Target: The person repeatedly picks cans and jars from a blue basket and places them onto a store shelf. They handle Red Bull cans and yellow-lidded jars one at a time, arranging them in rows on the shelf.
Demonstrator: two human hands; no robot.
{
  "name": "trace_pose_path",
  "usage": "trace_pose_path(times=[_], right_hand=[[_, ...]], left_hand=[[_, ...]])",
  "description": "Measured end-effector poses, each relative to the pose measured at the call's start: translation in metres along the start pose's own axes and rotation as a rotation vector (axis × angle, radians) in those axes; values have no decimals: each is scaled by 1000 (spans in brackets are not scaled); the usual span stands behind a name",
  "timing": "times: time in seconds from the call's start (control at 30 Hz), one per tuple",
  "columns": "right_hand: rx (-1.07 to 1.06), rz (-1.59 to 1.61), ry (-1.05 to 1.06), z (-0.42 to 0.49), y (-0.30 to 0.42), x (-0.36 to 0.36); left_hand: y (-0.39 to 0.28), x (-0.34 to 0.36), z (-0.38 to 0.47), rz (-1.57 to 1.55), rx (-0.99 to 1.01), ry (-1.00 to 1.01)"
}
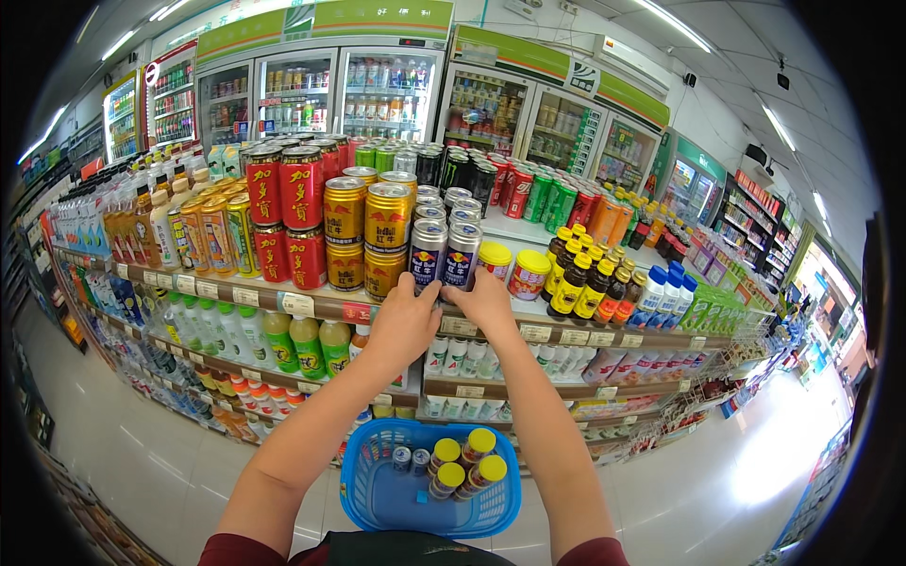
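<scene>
Two slim blue-and-silver Red Bull cans stand side by side at the front edge of the top shelf. My left hand [408, 318] is on the lower part of the left can [429, 247]. Around the base of the right can [462, 247] are the fingers of my right hand [483, 301]. More slim cans stand in rows behind them. Gold Red Bull cans [388, 219] are stacked to the left, and a yellow-lidded tub [529, 272] stands to the right. Below my arms, a blue plastic basket [361, 520] holds several yellow-lidded tubs [447, 477] and two small cans [401, 458].
Stacked red cans [302, 187] stand left of the gold ones. Yellow-labelled brown bottles [566, 290] and white bottles with blue caps [652, 293] line the shelf at right. Lower shelves hold green-labelled bottles [308, 347]. Glass-door refrigerators [389, 92] stand along the back.
</scene>
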State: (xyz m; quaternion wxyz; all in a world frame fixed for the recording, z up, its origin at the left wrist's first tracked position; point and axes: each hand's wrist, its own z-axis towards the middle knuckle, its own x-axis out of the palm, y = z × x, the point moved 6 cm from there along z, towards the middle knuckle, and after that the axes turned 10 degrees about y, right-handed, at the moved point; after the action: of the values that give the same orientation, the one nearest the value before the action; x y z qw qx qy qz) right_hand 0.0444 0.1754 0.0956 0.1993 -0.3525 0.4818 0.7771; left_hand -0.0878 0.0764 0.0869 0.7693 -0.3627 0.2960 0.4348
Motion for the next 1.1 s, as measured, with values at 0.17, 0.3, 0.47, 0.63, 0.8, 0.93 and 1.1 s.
trace_pose_path(times=[0.17,0.3,0.47,0.63,0.8,0.93,1.1], right_hand=[[-41,3,-112,8,-4,2],[-6,-76,-133,7,2,1],[55,-239,-129,6,9,-3],[22,-213,-119,5,6,0],[-34,-137,-169,-1,9,-1],[-33,-167,-167,8,7,5],[-64,-170,-211,16,7,1]], left_hand=[[1,6,7,12,-18,11],[4,9,11,24,-35,43],[3,16,15,50,-52,86],[0,19,19,84,-105,104],[-3,24,21,139,-88,92],[0,25,28,132,-136,124],[-2,27,34,104,-122,96]])
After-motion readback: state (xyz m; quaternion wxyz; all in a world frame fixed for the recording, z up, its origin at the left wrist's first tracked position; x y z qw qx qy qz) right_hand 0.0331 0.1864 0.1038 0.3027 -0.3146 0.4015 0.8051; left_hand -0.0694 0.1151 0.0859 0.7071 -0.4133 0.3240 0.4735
